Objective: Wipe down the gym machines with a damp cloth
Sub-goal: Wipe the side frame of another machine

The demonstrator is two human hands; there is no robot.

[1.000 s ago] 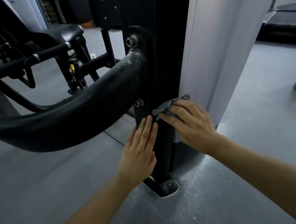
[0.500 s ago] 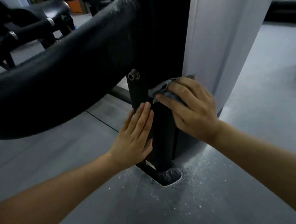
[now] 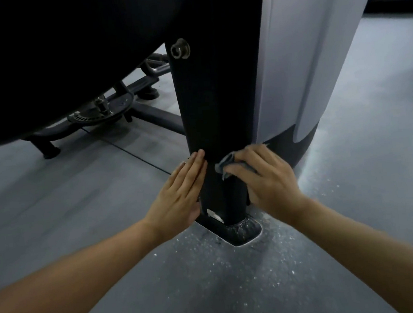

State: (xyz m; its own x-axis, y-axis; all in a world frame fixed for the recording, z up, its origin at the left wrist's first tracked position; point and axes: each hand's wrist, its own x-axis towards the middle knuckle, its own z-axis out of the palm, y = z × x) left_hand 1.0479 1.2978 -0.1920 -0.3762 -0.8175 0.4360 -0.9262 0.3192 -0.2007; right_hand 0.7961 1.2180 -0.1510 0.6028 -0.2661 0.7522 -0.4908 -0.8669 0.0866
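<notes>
A black upright post (image 3: 210, 100) of a gym machine rises from a dusty foot plate (image 3: 240, 232) on the floor. My right hand (image 3: 265, 181) presses a grey cloth (image 3: 226, 165) against the post's lower right side, low near the base, its fingers curled over the cloth. My left hand (image 3: 181, 194) lies flat with straight fingers on the left face of the post. A bolt (image 3: 179, 49) sits higher up on the post.
A thick black curved arm (image 3: 64, 56) of the machine fills the upper left, close overhead. A pale grey shroud (image 3: 316, 52) stands right behind the post. Machine feet and a round adjuster (image 3: 100, 111) rest on the grey floor at left. White dust speckles the floor around the base.
Both hands have slid down the post from about mid-height to near its base, the cloth going down with the right hand. My view has dropped lower and closer.
</notes>
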